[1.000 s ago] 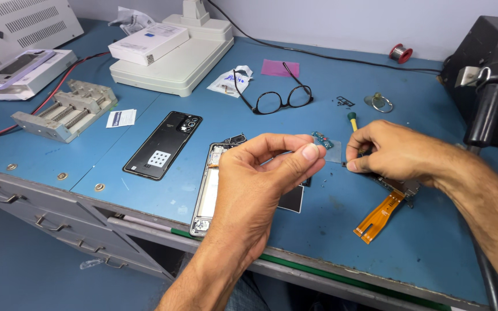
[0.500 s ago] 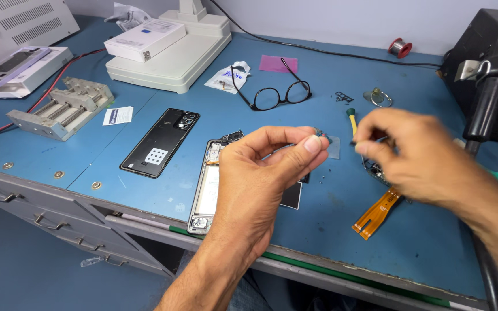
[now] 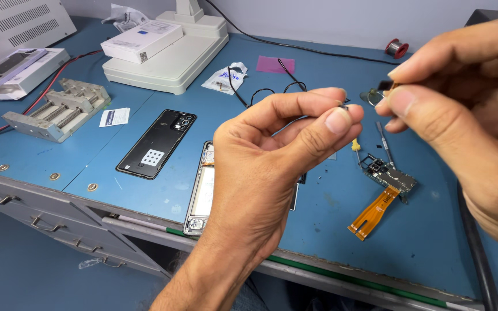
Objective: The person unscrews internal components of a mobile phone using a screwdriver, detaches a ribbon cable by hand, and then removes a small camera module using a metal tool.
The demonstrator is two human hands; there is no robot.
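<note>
Hands now meet in mid-air: my right hand (image 3: 462, 109) has risen off the bench, pinching a small dark part (image 3: 385, 86), beside my left hand (image 3: 272, 167), closed on a tiny component (image 3: 343, 106) above the opened phone (image 3: 202, 190) at the bench's front edge.

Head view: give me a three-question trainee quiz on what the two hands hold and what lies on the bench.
1. True or false: the left hand pinches a tiny dark part between thumb and forefinger.
2. Which lies on the blue bench directly below the right hand?
A. a circuit board with an orange flex cable
B. a white box
C. a grey metal clamp jig
3. Fill in: the black phone back cover lies to the ____ of the opened phone frame, as the picture shows it.

Key: 1 true; 2 A, the circuit board with its orange flex cable; 3 left.
</note>
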